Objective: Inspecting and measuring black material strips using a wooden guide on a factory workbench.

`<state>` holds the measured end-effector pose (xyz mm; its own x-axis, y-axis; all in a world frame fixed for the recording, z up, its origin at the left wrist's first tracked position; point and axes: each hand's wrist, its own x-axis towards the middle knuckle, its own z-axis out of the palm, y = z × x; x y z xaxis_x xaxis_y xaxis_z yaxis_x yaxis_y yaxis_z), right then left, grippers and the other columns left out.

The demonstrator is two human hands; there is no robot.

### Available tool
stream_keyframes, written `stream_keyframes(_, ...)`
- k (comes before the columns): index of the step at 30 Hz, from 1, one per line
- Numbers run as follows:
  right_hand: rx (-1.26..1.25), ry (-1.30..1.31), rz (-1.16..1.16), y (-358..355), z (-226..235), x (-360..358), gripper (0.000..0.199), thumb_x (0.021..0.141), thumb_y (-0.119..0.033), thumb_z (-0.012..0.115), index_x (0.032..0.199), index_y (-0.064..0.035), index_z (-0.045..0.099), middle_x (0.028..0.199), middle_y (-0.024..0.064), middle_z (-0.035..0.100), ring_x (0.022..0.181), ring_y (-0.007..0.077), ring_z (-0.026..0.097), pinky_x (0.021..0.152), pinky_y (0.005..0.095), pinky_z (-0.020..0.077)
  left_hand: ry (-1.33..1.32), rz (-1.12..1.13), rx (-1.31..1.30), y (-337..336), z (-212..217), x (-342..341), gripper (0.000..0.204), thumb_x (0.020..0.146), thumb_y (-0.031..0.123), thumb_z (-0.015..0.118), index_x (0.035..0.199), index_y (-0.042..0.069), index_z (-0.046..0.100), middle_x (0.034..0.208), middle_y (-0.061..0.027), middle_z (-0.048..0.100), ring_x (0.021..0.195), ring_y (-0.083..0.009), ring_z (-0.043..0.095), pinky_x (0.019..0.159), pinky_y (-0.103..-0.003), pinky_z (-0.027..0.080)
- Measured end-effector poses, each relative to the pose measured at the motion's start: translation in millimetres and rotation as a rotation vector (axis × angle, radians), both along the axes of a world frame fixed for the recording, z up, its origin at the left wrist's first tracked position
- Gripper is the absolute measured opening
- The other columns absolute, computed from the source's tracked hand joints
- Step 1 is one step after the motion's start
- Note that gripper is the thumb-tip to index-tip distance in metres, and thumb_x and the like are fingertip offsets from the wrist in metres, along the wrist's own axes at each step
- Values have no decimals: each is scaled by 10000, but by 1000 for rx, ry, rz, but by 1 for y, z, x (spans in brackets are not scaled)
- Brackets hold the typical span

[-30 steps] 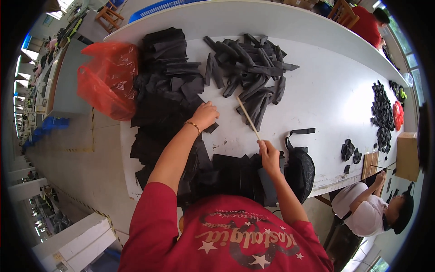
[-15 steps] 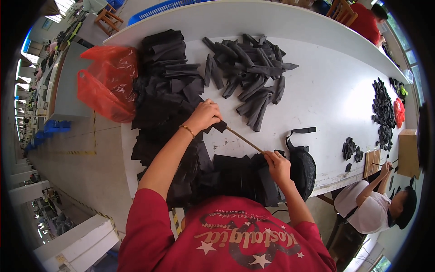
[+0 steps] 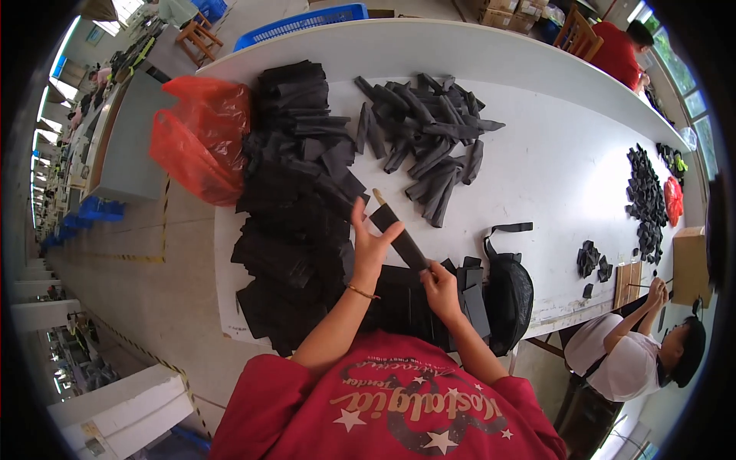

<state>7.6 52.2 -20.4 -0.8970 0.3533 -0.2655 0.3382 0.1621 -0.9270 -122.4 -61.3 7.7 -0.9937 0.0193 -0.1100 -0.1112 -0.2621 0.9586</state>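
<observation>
A black fabric tube [image 3: 402, 241] slants over the near part of the table, with the tan tip of a thin stick [image 3: 379, 197] poking out of its far end. My right hand [image 3: 441, 293] is closed around the tube's near end, where the stick is hidden. Beside the tube's upper part, my left hand [image 3: 371, 249] is open, thumb and fingers spread. Its thumb lies close against the fabric; whether they touch I cannot tell. Left of it lies a heap of flat black fabric pieces [image 3: 287, 188]. Narrow black tubes [image 3: 429, 126] are piled farther off.
A red plastic bag [image 3: 201, 138] sits at the table's left edge. Near my right forearm is a black mesh-sided pouch [image 3: 509, 295] with a strap. A raised white panel [image 3: 491, 54] borders the far side. Another person [image 3: 625, 353] works at the right, beside small black pieces [image 3: 648, 199].
The fabric, bunched by my left hand at the stick's far end, now covers most of the stick. My left hand has come nearer and opened; my right hand now grips the fabric's near end.
</observation>
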Motion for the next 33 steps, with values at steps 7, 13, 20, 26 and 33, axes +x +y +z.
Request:
stream_keyframes(7,329,256,-106,-45,12,2,155,899,-36,559,1031,27,612,855,203,627,742,377,610,658,408,482,-636,-69,635,-4,-24,25,306,874,277,699,1039,47,583,816,-68,619,724,-203,619,710,-367,543)
stream_keyframes(13,337,150,-20,-56,11,41,125,919,-82,572,970,21,620,760,184,607,656,315,599,605,366,468,-531,109,418,-9,-10,-3,204,870,212,707,878,36,604,710,-57,605,523,-131,542,467,-264,450)
stream_keyframes(20,122,-79,41,-30,36,106,127,937,-104,577,996,-19,650,578,12,509,520,63,470,479,252,382,-625,-20,424,-4,-19,12,245,853,219,728,793,15,607,640,-42,569,440,-82,448,390,-205,276)
stream_keyframes(26,48,-104,-19,-22,53,96,147,938,-121,584,992,-5,656,577,32,522,512,75,470,477,254,387,-454,-23,470,4,14,5,562,932,517,526,1084,-23,561,810,-103,630,639,-209,631,585,-320,533)
stream_keyframes(33,34,-154,70,-32,55,113,162,937,-136,590,1003,-3,653,583,37,523,546,64,470,495,259,396,-554,-35,411,-21,2,3,377,942,413,567,731,106,511,511,36,397,355,-76,267,359,-240,187)
